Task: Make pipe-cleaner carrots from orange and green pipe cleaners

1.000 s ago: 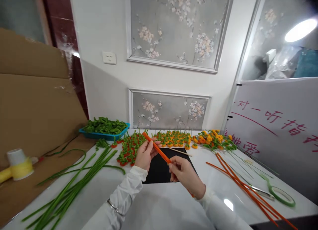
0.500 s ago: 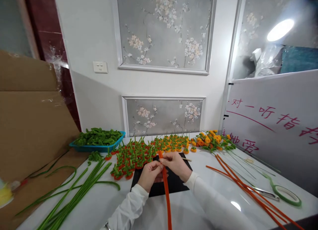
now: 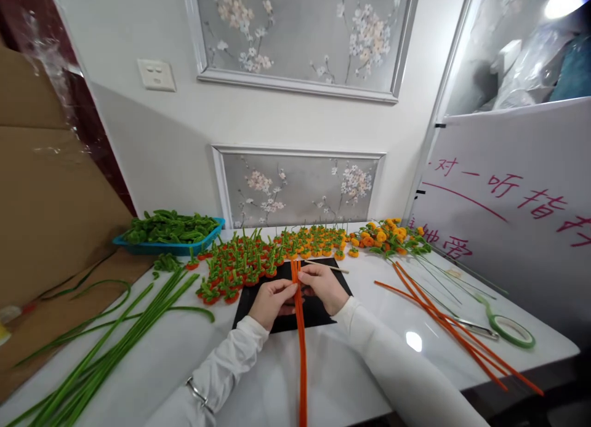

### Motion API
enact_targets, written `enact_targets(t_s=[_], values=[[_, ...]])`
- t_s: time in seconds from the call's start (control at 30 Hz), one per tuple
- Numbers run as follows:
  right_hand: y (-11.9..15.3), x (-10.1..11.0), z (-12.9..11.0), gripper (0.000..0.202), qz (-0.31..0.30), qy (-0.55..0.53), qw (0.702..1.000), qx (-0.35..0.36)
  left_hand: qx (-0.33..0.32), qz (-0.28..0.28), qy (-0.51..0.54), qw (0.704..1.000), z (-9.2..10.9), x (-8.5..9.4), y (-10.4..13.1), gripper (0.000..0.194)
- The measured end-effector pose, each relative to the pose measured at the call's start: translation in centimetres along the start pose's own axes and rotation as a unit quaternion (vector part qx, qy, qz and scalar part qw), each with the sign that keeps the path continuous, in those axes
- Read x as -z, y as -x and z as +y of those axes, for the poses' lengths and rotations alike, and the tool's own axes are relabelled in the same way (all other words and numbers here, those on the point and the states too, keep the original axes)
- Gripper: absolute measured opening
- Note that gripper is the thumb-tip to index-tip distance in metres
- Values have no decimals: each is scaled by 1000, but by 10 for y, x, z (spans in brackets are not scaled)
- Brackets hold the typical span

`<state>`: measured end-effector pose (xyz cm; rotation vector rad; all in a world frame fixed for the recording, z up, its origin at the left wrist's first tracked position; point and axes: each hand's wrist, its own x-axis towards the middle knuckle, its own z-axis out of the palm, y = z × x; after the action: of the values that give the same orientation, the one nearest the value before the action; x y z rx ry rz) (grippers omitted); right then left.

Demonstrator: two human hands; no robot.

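A bundle of orange pipe cleaners (image 3: 301, 353) runs upright from the near table edge to a black mat (image 3: 318, 313). My left hand (image 3: 273, 301) pinches the bundle near its top from the left, thumb against the stems. From the right, my right hand (image 3: 324, 285) grips the same stems between thumb and fingers, slightly higher. The tips stick up just above both hands. A thin pale stick (image 3: 327, 266) lies at the mat's far edge, behind my right hand. Several orange-red pipe-cleaner pieces with green stems (image 3: 242, 258) stand beyond my left hand.
Green pipe cleaners (image 3: 115, 347) lie at left, near a blue tray (image 3: 161, 248) of green pieces. Yellow-orange flowers (image 3: 383, 236) are at the back right. Loose orange pipe cleaners (image 3: 443, 325), tweezers (image 3: 478, 329) and green tape (image 3: 512, 331) lie on the right.
My view has tilted down, showing more of the table. The orange tips look more spread apart between my hands, which both still hold the bundle.
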<state>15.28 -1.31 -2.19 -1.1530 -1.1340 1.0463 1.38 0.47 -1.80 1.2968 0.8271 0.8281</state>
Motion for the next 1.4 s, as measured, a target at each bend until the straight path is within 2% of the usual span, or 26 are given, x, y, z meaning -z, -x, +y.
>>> enact_targets(t_s=[0.1,0.17,0.3,0.37,0.5,0.57,0.63,0.7,0.77,0.87,1.0,1.1,1.23,1.33,1.4], values=[[-6,4,-1,26,46,35,998,13,13,25,43,999,0,2,-2,24],[-11,16,-6,23,75,79,994,26,24,47,68,996,1,4,-3,21],[-18,70,-25,16,119,225,966,49,33,62,93,993,0,8,-6,19],[-16,104,-36,9,130,307,941,58,31,47,95,994,0,7,-6,19],[-5,165,-44,15,164,434,885,36,24,21,91,995,0,1,-3,19],[4,184,-40,17,177,477,861,10,28,23,91,995,1,-2,-1,17],[11,192,-34,17,184,504,844,-12,36,27,87,995,1,-2,0,16],[14,187,-30,16,189,514,837,-15,38,30,79,996,2,-1,0,17],[12,168,-28,16,181,505,844,-2,32,36,69,996,2,1,-2,20],[1,119,-30,23,126,449,884,39,17,50,65,996,3,5,-7,27],[-14,45,-32,33,32,315,946,71,-4,73,69,995,5,10,-12,38],[-15,7,-26,31,-14,213,974,81,-27,69,49,996,5,11,-12,40],[-6,-11,-12,29,-21,100,992,71,-49,63,12,997,1,10,-5,35],[0,-10,-2,35,-22,29,999,34,-47,67,4,997,-3,8,-2,30],[1,-7,2,38,-26,-8,999,21,-41,61,43,996,-5,7,-2,28]])
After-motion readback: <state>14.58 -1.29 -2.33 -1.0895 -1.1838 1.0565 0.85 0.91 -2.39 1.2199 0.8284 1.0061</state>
